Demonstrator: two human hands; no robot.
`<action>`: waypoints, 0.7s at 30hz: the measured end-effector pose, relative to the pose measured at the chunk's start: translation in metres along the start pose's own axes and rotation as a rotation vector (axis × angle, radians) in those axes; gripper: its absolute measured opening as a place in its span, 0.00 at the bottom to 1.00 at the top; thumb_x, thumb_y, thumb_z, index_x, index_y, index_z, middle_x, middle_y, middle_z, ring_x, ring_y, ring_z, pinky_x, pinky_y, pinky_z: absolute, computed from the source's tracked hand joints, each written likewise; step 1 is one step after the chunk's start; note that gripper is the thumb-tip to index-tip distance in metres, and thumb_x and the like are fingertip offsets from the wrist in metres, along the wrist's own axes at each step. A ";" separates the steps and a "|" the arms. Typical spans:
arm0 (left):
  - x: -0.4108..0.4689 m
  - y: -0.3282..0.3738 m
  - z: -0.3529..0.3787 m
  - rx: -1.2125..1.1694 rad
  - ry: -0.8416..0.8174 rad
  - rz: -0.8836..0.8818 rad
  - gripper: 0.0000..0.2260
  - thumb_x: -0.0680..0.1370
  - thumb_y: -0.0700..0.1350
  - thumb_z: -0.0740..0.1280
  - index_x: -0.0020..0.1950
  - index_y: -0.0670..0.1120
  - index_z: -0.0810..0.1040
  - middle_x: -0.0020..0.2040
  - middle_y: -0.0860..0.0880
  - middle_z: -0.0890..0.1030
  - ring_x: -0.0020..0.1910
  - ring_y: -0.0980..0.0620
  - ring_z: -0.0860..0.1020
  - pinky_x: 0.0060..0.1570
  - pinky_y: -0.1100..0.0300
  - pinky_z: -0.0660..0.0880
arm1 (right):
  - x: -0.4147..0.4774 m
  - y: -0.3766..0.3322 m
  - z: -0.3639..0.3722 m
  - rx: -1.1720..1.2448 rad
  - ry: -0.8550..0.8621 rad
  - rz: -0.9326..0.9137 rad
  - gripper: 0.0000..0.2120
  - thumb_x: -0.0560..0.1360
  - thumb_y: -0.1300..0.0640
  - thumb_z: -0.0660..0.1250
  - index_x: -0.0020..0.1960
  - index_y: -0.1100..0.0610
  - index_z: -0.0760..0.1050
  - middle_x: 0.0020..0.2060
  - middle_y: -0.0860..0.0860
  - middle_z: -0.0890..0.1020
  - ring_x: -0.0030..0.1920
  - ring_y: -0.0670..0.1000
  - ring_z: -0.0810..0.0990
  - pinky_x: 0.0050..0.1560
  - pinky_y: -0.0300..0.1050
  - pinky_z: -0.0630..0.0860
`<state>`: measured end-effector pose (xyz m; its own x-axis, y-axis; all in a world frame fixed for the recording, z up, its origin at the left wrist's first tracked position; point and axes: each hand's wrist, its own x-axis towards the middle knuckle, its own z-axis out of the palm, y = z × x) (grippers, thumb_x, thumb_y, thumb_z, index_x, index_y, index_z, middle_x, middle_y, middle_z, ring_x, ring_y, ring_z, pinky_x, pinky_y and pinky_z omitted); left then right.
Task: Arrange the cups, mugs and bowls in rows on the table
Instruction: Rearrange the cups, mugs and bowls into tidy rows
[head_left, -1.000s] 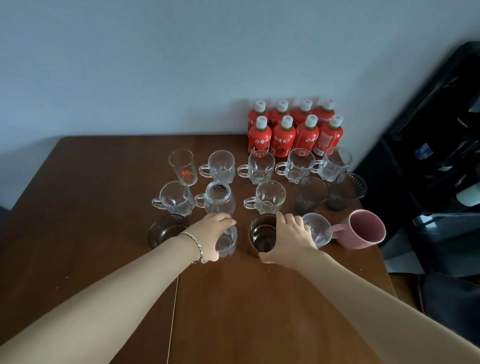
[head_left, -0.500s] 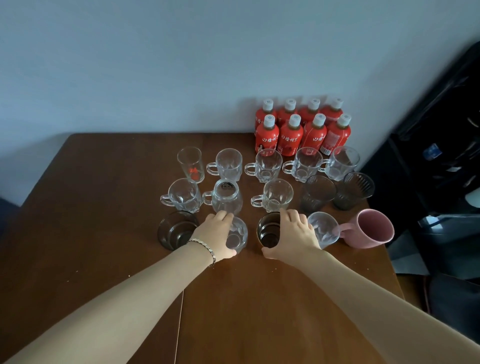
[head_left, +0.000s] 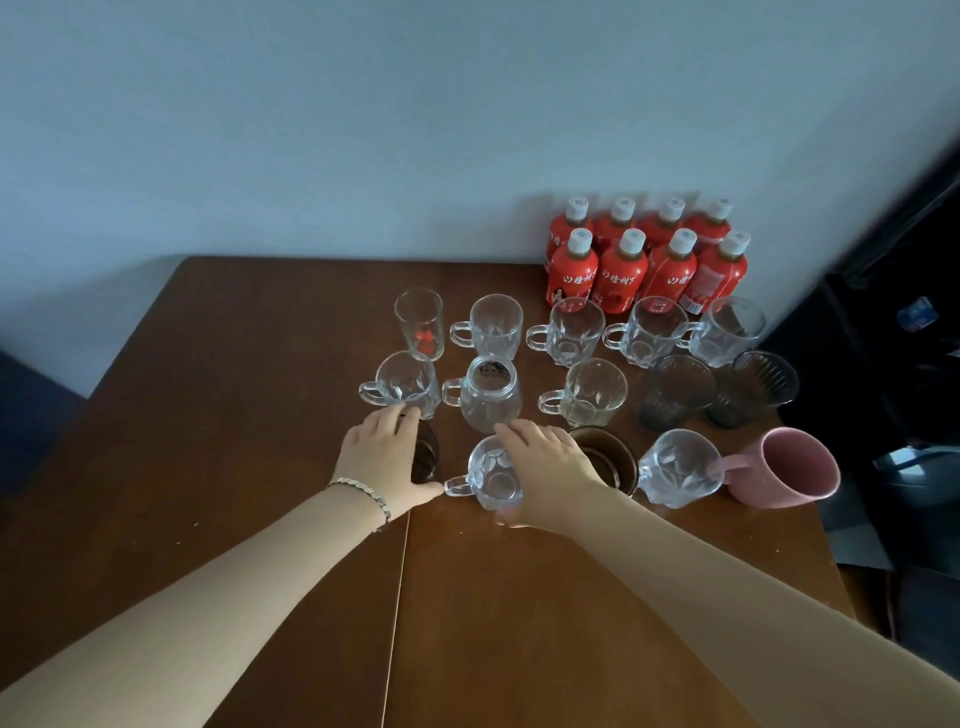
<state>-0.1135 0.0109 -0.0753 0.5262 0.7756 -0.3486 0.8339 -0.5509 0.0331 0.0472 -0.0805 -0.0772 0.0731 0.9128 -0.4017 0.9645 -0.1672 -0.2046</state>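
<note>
Glassware stands in three rows on the brown table (head_left: 249, 426). In the front row, my left hand (head_left: 382, 460) wraps around a dark glass bowl (head_left: 427, 453) at the left end. My right hand (head_left: 545, 467) grips a clear glass mug (head_left: 485, 480) beside it, fingers over the rim. To the right come a brown glass bowl (head_left: 610, 457), another clear mug (head_left: 675, 467) and a pink mug (head_left: 792, 467). The middle row has three clear mugs (head_left: 592, 392) and two dark tumblers (head_left: 675, 389). The back row holds a tall glass (head_left: 418, 325) and several clear mugs (head_left: 571, 330).
Several red bottles with white caps (head_left: 644, 260) stand against the wall at the table's back right corner. Dark furniture (head_left: 893, 364) sits beyond the table's right edge, close to the pink mug. A seam (head_left: 397, 597) runs down the tabletop between my arms.
Both hands shifted left: my left hand went from the clear mug to the dark bowl, and my right hand went from the brown bowl to the clear mug. The view also panned left.
</note>
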 end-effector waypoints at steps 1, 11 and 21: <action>-0.001 -0.003 0.002 -0.010 -0.012 -0.032 0.42 0.72 0.63 0.67 0.77 0.47 0.50 0.77 0.47 0.55 0.76 0.45 0.57 0.73 0.50 0.59 | 0.006 -0.004 0.003 -0.017 -0.012 0.008 0.46 0.71 0.40 0.70 0.78 0.54 0.49 0.74 0.52 0.61 0.74 0.54 0.62 0.76 0.49 0.54; 0.000 -0.032 0.000 -0.129 -0.084 0.023 0.42 0.69 0.54 0.74 0.76 0.51 0.55 0.73 0.49 0.61 0.72 0.46 0.61 0.66 0.51 0.72 | 0.026 -0.018 0.012 -0.024 0.043 0.173 0.30 0.68 0.41 0.70 0.65 0.53 0.67 0.61 0.51 0.72 0.62 0.53 0.75 0.66 0.46 0.65; -0.003 -0.038 0.004 -0.102 -0.053 0.091 0.42 0.69 0.56 0.73 0.76 0.52 0.54 0.73 0.51 0.61 0.72 0.47 0.61 0.62 0.53 0.75 | 0.025 -0.021 0.018 0.068 0.110 0.207 0.28 0.68 0.43 0.70 0.64 0.53 0.69 0.60 0.51 0.72 0.61 0.52 0.75 0.65 0.46 0.67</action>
<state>-0.1476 0.0286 -0.0797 0.5933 0.7048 -0.3889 0.7970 -0.5823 0.1607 0.0241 -0.0612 -0.0985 0.2982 0.8909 -0.3425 0.9070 -0.3763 -0.1892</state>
